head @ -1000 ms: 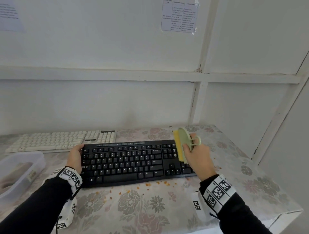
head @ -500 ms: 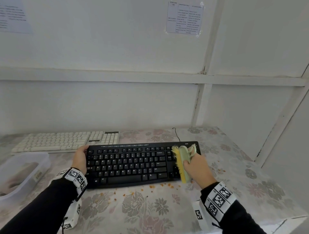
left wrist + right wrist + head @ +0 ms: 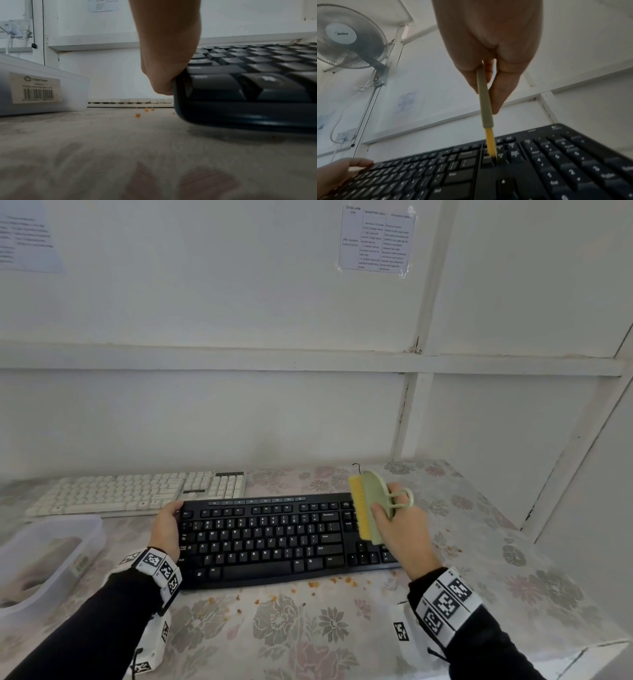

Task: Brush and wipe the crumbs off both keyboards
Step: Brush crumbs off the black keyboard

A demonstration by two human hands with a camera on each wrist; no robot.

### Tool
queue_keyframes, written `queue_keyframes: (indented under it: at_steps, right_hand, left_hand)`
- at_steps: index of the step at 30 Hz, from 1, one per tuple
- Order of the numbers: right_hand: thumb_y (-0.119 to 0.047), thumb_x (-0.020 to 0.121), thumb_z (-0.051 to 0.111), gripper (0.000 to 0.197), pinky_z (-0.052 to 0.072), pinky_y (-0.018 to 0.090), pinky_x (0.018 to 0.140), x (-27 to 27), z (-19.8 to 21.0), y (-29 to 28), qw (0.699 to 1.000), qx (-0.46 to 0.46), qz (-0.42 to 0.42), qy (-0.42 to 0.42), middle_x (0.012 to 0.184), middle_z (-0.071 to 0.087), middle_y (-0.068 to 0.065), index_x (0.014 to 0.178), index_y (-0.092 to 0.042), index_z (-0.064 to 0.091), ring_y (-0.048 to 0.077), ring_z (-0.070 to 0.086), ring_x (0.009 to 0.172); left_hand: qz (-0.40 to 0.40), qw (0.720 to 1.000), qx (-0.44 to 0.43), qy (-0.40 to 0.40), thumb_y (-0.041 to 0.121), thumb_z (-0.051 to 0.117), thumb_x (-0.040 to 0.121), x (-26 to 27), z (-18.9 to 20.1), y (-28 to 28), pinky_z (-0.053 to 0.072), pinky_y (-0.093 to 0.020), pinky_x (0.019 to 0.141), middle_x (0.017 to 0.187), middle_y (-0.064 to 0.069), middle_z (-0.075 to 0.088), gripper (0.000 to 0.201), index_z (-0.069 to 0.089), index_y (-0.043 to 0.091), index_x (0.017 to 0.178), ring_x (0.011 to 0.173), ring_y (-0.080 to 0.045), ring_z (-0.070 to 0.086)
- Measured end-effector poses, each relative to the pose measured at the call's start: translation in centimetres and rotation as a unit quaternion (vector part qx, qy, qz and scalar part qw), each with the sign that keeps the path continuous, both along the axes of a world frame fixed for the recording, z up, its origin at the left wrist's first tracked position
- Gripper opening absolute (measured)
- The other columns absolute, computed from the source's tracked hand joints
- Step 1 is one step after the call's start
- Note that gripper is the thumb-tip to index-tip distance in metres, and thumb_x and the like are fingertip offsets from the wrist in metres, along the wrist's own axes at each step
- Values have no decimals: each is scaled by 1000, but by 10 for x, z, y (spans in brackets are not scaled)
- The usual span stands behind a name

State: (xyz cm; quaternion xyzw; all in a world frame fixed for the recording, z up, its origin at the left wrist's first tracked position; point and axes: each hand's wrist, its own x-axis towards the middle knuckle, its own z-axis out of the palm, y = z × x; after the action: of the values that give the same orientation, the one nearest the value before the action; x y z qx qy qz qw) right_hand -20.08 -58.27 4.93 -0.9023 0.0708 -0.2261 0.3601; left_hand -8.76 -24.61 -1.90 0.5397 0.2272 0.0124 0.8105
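A black keyboard (image 3: 274,539) (image 3: 248,83) (image 3: 505,175) lies on the flowered table (image 3: 308,628). My left hand (image 3: 168,529) (image 3: 169,60) (image 3: 339,171) grips its left end. My right hand (image 3: 399,527) (image 3: 488,47) holds a pale green brush (image 3: 371,501) (image 3: 485,102) with yellow bristles, which touch the keys between the main block and the number pad. A white keyboard (image 3: 144,491) (image 3: 133,100) lies behind, to the left. Orange crumbs (image 3: 325,582) (image 3: 144,111) dot the table along the black keyboard's front edge.
A translucent plastic tub (image 3: 44,556) (image 3: 39,86) stands at the left. White walls close the back and right; the table's right front corner (image 3: 603,645) is near. A wall fan (image 3: 349,37) hangs high on the left.
My right hand has carried the brush from the keyboard's front edge back up towards its far edge. The left hand keeps its hold.
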Motion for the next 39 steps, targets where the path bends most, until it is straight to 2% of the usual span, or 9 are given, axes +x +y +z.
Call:
queue_keyframes:
  at_steps: [4,9,17,21,26,31,33,36,39]
  right_hand:
    - [-11,91,54,20,38,9,44,10,-10,14,999,16,7,-46,71,47,-14,111,-11,53,-2,48,59]
    - [-14,93,50,22,35,12,38,11,-19,13,998,-29,-2,52,63,43,-10,114,-9,51,-1,42,52]
    - [-13,92,47,9,28,12,33,-3,-23,8,978,-93,-19,185,56,35,-4,89,-17,39,3,33,45]
    - [-9,88,48,41,28,13,34,-10,-21,4,975,-73,-6,208,59,35,-3,62,-23,20,6,33,46]
    - [-14,91,51,22,36,12,38,-2,-5,7,995,-18,-2,95,59,44,-2,74,-14,37,4,38,46]
    - [-13,92,52,17,46,12,46,14,-4,26,999,17,15,-33,69,49,-15,107,-19,49,-3,49,56]
    - [-13,92,51,23,49,20,50,19,-9,29,1000,17,19,-17,74,53,-8,115,-12,50,2,52,59]
    - [-13,92,49,26,37,12,46,21,-13,30,999,10,17,45,73,54,-1,118,-9,48,4,49,55]
    - [-15,92,48,22,28,12,41,19,-18,27,994,-34,-1,108,61,45,-3,113,-9,51,5,43,49]
  left_hand:
    - [1,1000,-2,3,33,40,94,1,-1,2,45,-34,64,66,-4,62,32,59,14,78,67,-24,55]
    - [-2,1000,4,-2,32,39,96,-1,1,0,44,-34,63,56,-1,64,32,58,13,77,67,-23,54]
    - [-6,1000,6,6,35,41,94,1,-1,4,45,-36,66,79,-5,59,30,59,15,80,70,-23,56]
    - [-8,1000,7,3,33,40,95,1,-1,3,45,-35,65,71,-4,61,31,59,15,78,69,-23,55]
    - [-15,1000,3,-1,33,39,95,0,0,2,45,-36,65,52,1,64,33,60,14,77,68,-24,56]
    - [-6,1000,0,2,33,41,95,-2,2,2,45,-35,65,72,-5,61,30,58,14,79,68,-24,55]
    - [-3,1000,-1,2,32,41,95,-2,2,2,45,-35,65,73,-5,60,30,58,14,79,69,-23,55]
    - [-4,1000,1,2,31,40,96,-3,4,0,44,-35,63,58,-2,63,31,58,14,78,68,-23,55]
    - [-2,1000,-6,2,31,40,96,-3,4,0,44,-35,63,72,-5,61,30,58,14,79,68,-23,55]
